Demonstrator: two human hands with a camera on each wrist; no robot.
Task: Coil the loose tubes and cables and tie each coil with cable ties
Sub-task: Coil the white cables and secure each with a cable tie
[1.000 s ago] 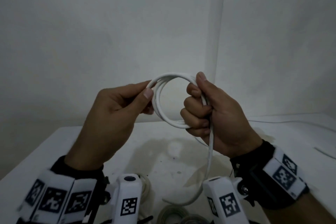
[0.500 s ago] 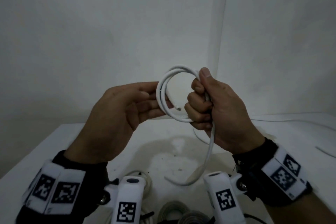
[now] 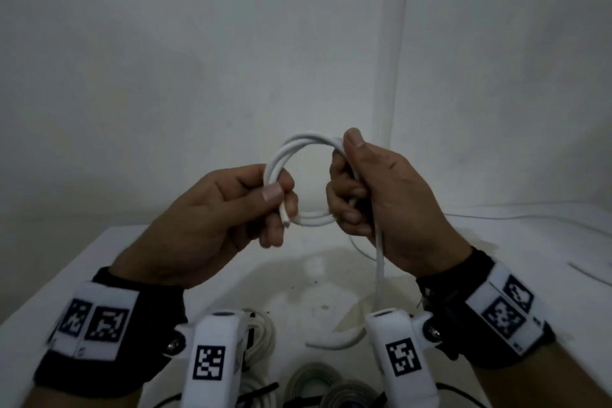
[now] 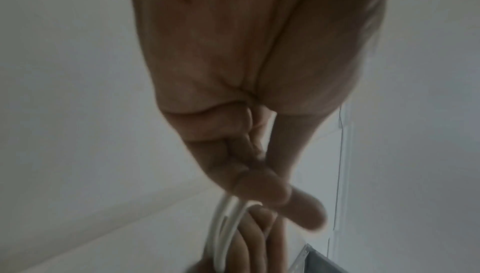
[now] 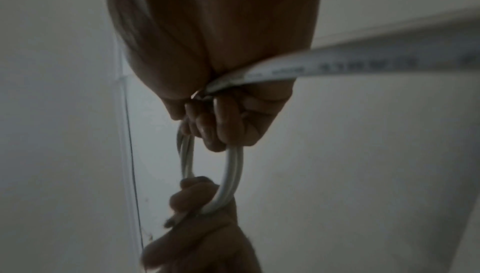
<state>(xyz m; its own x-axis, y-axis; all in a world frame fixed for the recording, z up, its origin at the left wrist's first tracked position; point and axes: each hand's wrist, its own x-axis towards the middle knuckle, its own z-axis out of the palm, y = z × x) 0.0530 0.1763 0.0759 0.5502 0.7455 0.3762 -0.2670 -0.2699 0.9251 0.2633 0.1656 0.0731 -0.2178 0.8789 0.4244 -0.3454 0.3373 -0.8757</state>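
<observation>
Finished coils lie at the bench near edge. Above it, both hands raised, palms facing: left hand pinches the white cable loop's left side, cut end poking out; right hand fists the loop's right side, tail hanging down.

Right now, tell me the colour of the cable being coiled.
White cable; the head view shows it best.

cable tail: lower run hidden behind right wrist camera mount
tied coils: cut by bottom edge, partly behind mounts
cable print: blurred, unreadable
left hand: fingertips motion-blurred
cable end: connector type too small to tell
</observation>
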